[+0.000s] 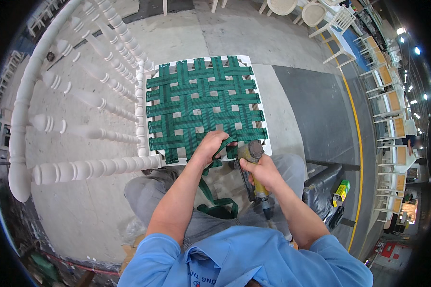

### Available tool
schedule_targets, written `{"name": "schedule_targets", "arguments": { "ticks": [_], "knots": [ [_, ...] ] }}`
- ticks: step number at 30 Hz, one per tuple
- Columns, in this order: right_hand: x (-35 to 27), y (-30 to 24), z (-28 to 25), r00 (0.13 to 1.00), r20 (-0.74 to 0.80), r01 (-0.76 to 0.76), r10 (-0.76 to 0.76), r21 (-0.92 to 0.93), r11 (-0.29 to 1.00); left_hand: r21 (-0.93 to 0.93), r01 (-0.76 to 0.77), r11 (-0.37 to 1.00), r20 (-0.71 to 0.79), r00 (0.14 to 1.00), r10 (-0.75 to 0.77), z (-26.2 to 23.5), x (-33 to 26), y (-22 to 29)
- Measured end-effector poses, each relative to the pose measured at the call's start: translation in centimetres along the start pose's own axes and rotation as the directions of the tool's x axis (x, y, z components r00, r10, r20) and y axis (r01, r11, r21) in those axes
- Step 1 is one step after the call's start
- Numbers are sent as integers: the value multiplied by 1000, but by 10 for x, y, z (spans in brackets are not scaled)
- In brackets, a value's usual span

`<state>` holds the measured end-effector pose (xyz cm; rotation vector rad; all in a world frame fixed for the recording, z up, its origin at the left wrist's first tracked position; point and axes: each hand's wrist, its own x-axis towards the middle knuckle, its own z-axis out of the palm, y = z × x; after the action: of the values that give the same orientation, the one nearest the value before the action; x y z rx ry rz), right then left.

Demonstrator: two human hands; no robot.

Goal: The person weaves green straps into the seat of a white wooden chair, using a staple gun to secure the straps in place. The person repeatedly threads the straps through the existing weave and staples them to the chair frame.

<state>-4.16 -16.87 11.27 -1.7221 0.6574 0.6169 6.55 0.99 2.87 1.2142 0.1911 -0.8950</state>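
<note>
Spanning workshop, grey concrete floor (292, 43), stacked chairs (392, 100)

The scene is evenly and brightly lit, with soft daylight over the pale concrete floor (234, 33) beyond the left hand (208, 146). Shadows are faint; a soft one lies under the forearms, just below both hands. Small ceiling lamps (407, 40) flare far to the upper right of the right hand (261, 170) (they bloom into white spots). The fisheye lens bends straight lines strongly: the white chair back (43, 95), left of the left hand, curves like a bow. The corners are black. Detail is sharp near the hands and smeared toward the rim.
</note>
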Motion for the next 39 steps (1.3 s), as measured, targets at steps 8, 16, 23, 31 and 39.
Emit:
{"name": "schedule_targets", "arguments": {
  "ticks": [8,16,23,31,39],
  "knots": [
    [-1,-3,13,1000,17,1,-1,-8,1000,-10,3,1000,-13,1000,-3,0,-3,3],
    [-29,-3,-19,997,-14,81,-79,134,988,-53,-4,999,60,998,8,-1,3,-2],
    [-145,18,-163,896,-427,242,-126,230,943,363,-81,928,42,997,70,5,-13,-8],
    [-195,208,-273,769,-613,233,183,536,812,256,57,965,91,992,-83,26,-52,-37],
    [-180,325,-304,814,-466,168,346,760,628,-492,163,855,310,951,-3,48,-97,-77]
  ]
}}
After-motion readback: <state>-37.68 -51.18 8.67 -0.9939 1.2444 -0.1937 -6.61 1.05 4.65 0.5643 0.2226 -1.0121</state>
